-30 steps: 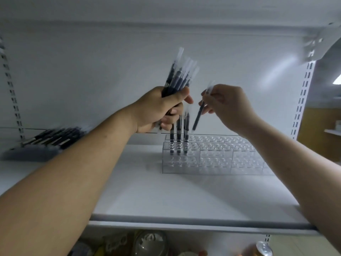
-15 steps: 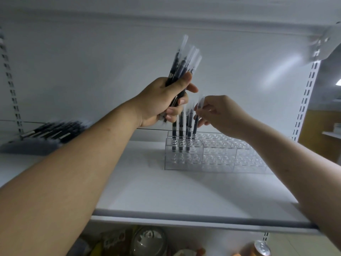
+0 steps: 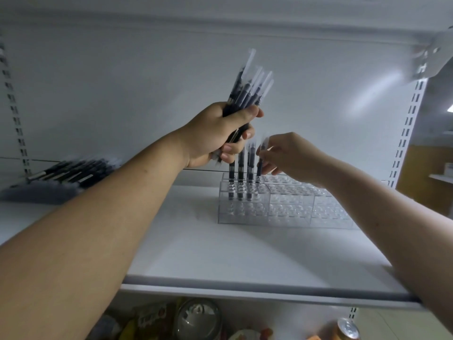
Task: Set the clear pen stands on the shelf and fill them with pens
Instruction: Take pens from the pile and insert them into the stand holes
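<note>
At frame centre, the right hand [image 3: 291, 158], fingers pinching a pen [image 3: 259, 166], has lowered it from above into the clear pen stand [image 3: 282, 207] on the shelf [image 3: 208, 253], beside three standing pens [image 3: 240, 168]; the left hand [image 3: 215, 136] grips a bundle of pens [image 3: 247, 92]; most holes remain unfilled

No lettering, label or number can be read anywhere.

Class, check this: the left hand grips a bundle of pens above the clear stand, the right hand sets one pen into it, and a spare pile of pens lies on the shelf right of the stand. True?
One slip: in the head view the spare pile of pens lies on the shelf left of the clear stand, not right. The rest holds.
</note>
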Demonstrator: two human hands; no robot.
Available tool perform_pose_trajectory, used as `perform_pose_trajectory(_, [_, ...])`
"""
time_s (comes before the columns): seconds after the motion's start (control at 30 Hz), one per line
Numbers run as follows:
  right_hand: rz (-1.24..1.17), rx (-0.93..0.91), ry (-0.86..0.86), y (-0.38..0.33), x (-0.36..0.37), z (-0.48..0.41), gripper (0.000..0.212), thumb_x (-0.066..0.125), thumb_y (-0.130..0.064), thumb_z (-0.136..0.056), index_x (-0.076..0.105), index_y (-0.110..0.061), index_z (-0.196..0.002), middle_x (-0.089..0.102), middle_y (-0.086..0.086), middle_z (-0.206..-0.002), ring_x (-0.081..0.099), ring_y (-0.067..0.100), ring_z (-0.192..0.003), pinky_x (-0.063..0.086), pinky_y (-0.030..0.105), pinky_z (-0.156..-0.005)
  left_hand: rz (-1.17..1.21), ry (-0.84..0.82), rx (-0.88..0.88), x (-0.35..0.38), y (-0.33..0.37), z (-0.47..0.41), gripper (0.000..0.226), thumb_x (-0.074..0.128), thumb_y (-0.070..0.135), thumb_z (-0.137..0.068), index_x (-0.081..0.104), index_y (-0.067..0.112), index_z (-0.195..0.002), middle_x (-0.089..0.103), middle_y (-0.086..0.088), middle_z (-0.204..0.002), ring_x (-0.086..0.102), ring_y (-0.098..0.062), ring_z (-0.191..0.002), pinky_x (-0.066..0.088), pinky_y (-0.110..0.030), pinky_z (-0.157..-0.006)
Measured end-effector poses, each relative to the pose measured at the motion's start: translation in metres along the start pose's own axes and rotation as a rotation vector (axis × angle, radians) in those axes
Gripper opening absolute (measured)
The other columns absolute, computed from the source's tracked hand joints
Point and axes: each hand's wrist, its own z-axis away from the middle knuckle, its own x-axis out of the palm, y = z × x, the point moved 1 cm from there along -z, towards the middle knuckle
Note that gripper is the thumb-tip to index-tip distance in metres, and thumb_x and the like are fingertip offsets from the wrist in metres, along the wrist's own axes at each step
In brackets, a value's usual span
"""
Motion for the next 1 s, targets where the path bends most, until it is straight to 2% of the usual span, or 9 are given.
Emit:
perform_pose_trajectory(0.1, [0.019, 0.007, 0.000, 0.000, 0.002, -0.001, 0.018, 0.061, -0.017, -0.104, 0.070, -0.011, -0.090, 0.079, -0.001, -0.074, 0.078, 0.023, -0.077, 0.061, 0.058, -0.082, -0.010, 0.002, 0.001, 0.000, 0.000, 0.000, 0.029, 0.048, 0.032, -0.113, 0.054, 0.008, -0.128, 0.049, -0.003, -0.078, 0.032, -0.014, -0.051, 0.031, -0.027, -0.047])
perform_pose_trajectory(0.2, [0.074, -0.034, -0.002, 0.000, 0.001, 0.001, 0.024, 0.063, -0.022, -0.104, 0.070, -0.014, -0.083, 0.079, -0.004, -0.077, 0.075, 0.005, -0.070, 0.058, 0.039, -0.072, 0.000, 0.000, 0.004, 0.000, 0.001, 0.001, 0.029, 0.048, 0.030, -0.113, 0.054, 0.007, -0.129, 0.051, -0.003, -0.078, 0.032, -0.014, -0.051, 0.032, -0.026, -0.046])
perform_pose_trajectory(0.33, [0.175, -0.073, -0.033, 0.009, -0.006, 0.003, 0.013, 0.073, -0.029, -0.097, 0.079, -0.017, -0.099, 0.079, -0.008, -0.086, 0.076, 0.006, -0.082, 0.063, 0.037, -0.089, -0.003, -0.010, -0.008, -0.001, 0.001, 0.001, 0.027, 0.050, 0.026, -0.113, 0.059, 0.007, -0.128, 0.055, -0.001, -0.082, 0.035, -0.014, -0.053, 0.033, -0.027, -0.046])
perform_pose_trajectory(0.43, [0.132, -0.111, 0.173, 0.009, -0.021, 0.002, 0.011, 0.073, -0.024, -0.096, 0.078, -0.016, -0.102, 0.076, -0.011, -0.087, 0.075, 0.009, -0.084, 0.063, 0.037, -0.089, -0.011, -0.018, -0.019, 0.001, 0.002, 0.002, 0.025, 0.052, 0.022, -0.112, 0.062, 0.006, -0.127, 0.061, -0.003, -0.087, 0.038, -0.014, -0.055, 0.033, -0.027, -0.047])
perform_pose_trajectory(0.5, [0.011, -0.163, 0.373, 0.005, -0.030, 0.002, 0.006, 0.071, -0.016, -0.095, 0.077, -0.016, -0.095, 0.075, -0.009, -0.082, 0.074, 0.012, -0.076, 0.064, 0.036, -0.078, -0.020, -0.017, -0.018, 0.001, 0.002, 0.003, 0.025, 0.054, 0.020, -0.110, 0.064, 0.004, -0.127, 0.068, -0.005, -0.090, 0.040, -0.014, -0.055, 0.035, -0.026, -0.047])
perform_pose_trajectory(0.57, [-0.227, -0.198, 0.436, 0.002, -0.034, 0.003, 0.009, 0.070, -0.011, -0.096, 0.077, -0.015, -0.092, 0.076, -0.001, -0.078, 0.072, 0.015, -0.068, 0.058, 0.030, -0.064, -0.034, -0.023, -0.003, 0.002, 0.003, 0.003, 0.025, 0.056, 0.018, -0.109, 0.064, 0.001, -0.126, 0.074, -0.009, -0.095, 0.043, -0.014, -0.054, 0.037, -0.027, -0.047])
perform_pose_trajectory(0.73, [-0.762, -0.272, 0.180, -0.009, -0.034, 0.009, 0.008, 0.068, -0.008, -0.097, 0.073, -0.001, -0.099, 0.070, 0.016, -0.091, 0.065, 0.026, -0.077, 0.046, 0.033, -0.066, -0.082, -0.036, 0.032, 0.006, 0.008, 0.004, 0.021, 0.060, 0.018, -0.106, 0.066, 0.000, -0.116, 0.077, -0.023, -0.109, 0.051, -0.016, -0.052, 0.041, -0.026, -0.046])
perform_pose_trajectory(0.9, [-0.800, -0.258, 0.171, -0.011, -0.027, 0.010, 0.026, 0.077, -0.026, -0.089, 0.071, -0.002, -0.094, 0.067, 0.019, -0.088, 0.065, 0.026, -0.079, 0.047, 0.033, -0.068, -0.120, -0.050, 0.021, 0.009, 0.009, 0.005, 0.024, 0.059, 0.018, -0.107, 0.064, -0.003, -0.119, 0.078, -0.023, -0.107, 0.059, -0.018, -0.056, 0.043, -0.024, -0.046])
perform_pose_trajectory(1.0, [-0.829, -0.215, 0.170, -0.011, -0.025, 0.010, 0.021, 0.072, -0.022, -0.095, 0.070, -0.001, -0.093, 0.070, 0.017, -0.089, 0.070, 0.026, -0.087, 0.050, 0.032, -0.071, -0.125, -0.046, 0.004, 0.011, 0.008, 0.005, 0.029, 0.055, 0.019, -0.110, 0.060, -0.005, -0.124, 0.078, -0.022, -0.103, 0.057, -0.019, -0.056, 0.044, -0.027, -0.047])
